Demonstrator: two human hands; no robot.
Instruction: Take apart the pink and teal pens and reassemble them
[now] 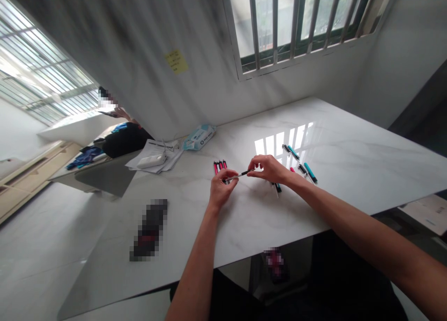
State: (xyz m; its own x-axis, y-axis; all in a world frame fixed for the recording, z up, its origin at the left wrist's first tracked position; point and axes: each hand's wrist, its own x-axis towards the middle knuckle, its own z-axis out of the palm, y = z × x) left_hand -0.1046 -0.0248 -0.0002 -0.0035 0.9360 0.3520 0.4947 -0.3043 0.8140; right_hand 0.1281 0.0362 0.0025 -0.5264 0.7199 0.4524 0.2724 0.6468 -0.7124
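Both hands hold a partly assembled pen (pixel 240 175), with a thin whitish stem and a black section, just above the table. My left hand (pixel 222 187) is closed on its stem end. My right hand (pixel 268 168) pinches the black end between thumb and fingers. Several pink-red pens (pixel 220 165) with black tips lie side by side just behind my left hand. Beyond my right hand lie loose pen parts: a teal barrel (pixel 310 172), another teal barrel (pixel 294 152), and a black clip piece (pixel 302 168). Partly hidden below my right hand are more dark and white pen parts (pixel 277 188).
The white marble-look table (pixel 181 237) bears a pack of wipes (pixel 200 137), papers (pixel 150 149) and a white device (pixel 152 161) near the wall. A blurred dark object (pixel 149 230) lies left. Another person (pixel 127 135) is at the far left. A barred window (pixel 296 23) is above.
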